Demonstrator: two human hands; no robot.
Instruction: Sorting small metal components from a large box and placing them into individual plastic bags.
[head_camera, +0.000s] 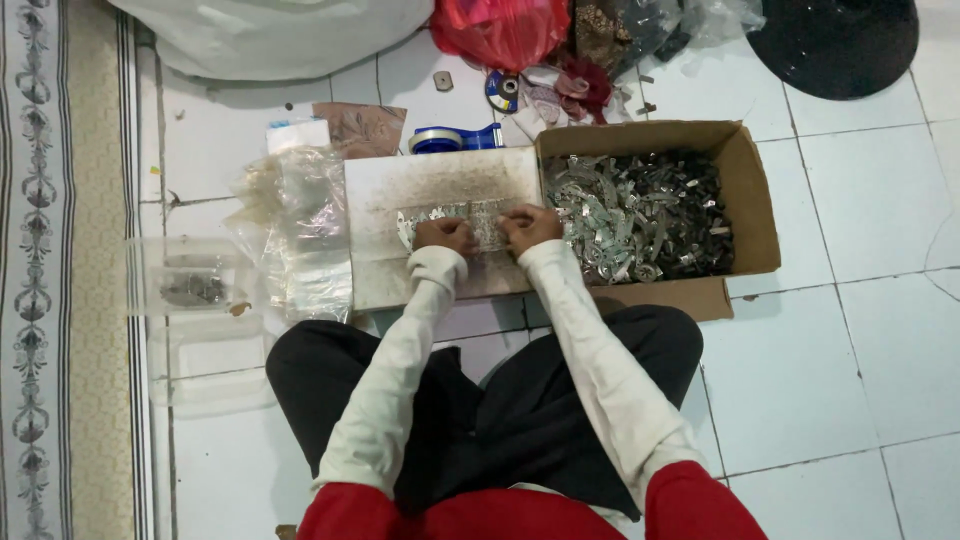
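Seated cross-legged on the tiled floor (860, 330), left hand (446, 235) and right hand (531, 226) side by side, fingers curled onto small silvery pieces (470, 212) spread on a flat board (400, 250), cardboard box (755, 210) of similar scraps just beside for reach.
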